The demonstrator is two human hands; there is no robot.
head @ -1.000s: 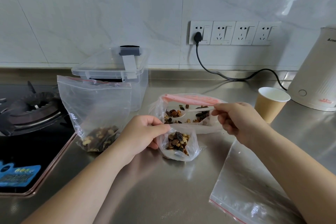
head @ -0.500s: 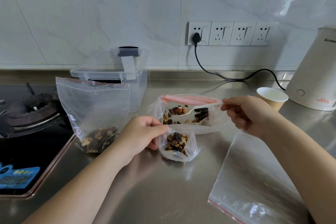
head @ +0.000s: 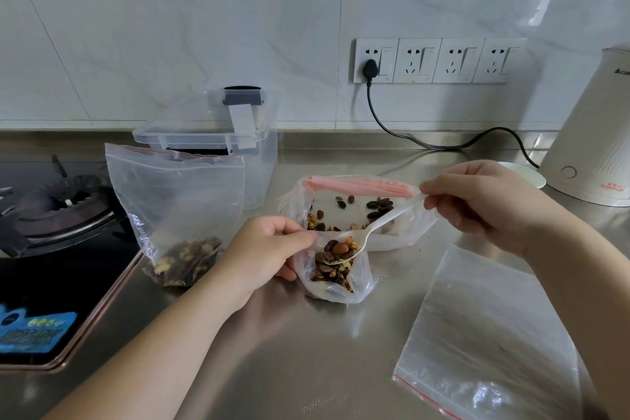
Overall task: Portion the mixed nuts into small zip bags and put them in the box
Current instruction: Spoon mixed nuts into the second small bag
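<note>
Steel counter lies bare nearest us, with an empty flat zip bag at the right front, its red seal line toward the near edge. We judge this the next bag to fill.

We note the change of the last second: the white plastic spoon, which was down inside the supply bag, has come across and now sits loaded with nuts over the mouth of the small zip bag. The right hand pinches the spoon's handle end between fingers and thumb. The left hand is clamped on the small bag's rim, fingers and thumb pinching the film to hold the mouth open. The bag already holds a layer of nuts; we judge this portion well along, with tipping the spoonful the step in hand.

Just behind, touching or nearly touching the small bag, stands the supply bag with its pink seal, few nuts left on its floor. To the left a larger filled zip bag stands upright near the hob edge. Behind that is the clear box, lid on and latch up; it must be opened before bags go in.

Open room for moving lies centre and front. Right rear is tighter: a paper cup sits just behind the right hand, beside the kettle.
</note>
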